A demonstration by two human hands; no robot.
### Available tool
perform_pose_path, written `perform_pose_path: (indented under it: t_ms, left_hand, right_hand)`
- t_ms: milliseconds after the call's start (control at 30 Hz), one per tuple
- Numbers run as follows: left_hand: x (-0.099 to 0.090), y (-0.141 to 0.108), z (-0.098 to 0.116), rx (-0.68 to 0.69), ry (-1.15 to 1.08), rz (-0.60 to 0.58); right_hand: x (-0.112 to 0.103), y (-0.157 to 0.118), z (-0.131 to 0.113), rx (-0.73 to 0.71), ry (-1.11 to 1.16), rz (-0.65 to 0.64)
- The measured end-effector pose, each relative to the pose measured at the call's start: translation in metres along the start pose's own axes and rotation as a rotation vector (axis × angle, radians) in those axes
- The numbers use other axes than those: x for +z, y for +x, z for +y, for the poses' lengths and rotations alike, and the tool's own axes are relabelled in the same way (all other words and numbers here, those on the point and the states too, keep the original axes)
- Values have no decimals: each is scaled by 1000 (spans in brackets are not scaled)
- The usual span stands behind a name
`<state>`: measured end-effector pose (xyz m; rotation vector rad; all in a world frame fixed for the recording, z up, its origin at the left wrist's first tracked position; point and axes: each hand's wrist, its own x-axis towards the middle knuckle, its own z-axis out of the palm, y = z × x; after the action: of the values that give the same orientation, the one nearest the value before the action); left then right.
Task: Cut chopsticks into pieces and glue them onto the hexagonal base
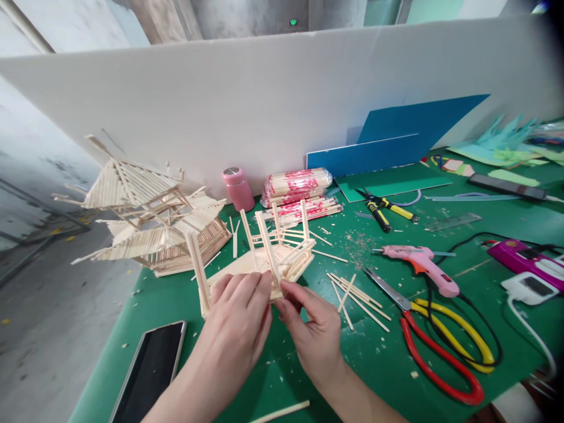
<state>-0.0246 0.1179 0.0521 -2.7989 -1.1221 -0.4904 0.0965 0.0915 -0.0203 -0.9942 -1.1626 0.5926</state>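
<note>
A small wooden stick frame (251, 261) with a flat base and several upright posts sits in front of me on the table. My left hand (240, 311) is closed on its near edge, fingertips against the foot of the front post (268, 247). At that same corner my right hand (312, 329) pinches, thumb and forefinger together by the post's foot. Whether a separate small stick is between those fingers is hidden. Loose wooden sticks (361, 299) lie just right of my right hand. A larger pagoda-like stick model (150, 217) stands at the left.
Scissors (409, 305), a pink glue gun (418, 261) with its cord and yellow-black pliers (383, 208) lie to the right. Behind are wrapped stick bundles (297, 185) and a pink bottle (238, 189). A phone (152, 370) rests near the left edge.
</note>
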Motion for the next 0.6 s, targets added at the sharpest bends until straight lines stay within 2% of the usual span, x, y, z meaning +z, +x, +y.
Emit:
perform_pose_path:
  t_ms: [333, 600]
  left_hand:
    - [1, 1, -1, 10, 1, 6]
    - [7, -9, -4, -19, 94, 142]
  right_hand:
    - [1, -2, 0, 10, -5, -6]
    - [2, -1, 1, 65, 9, 2]
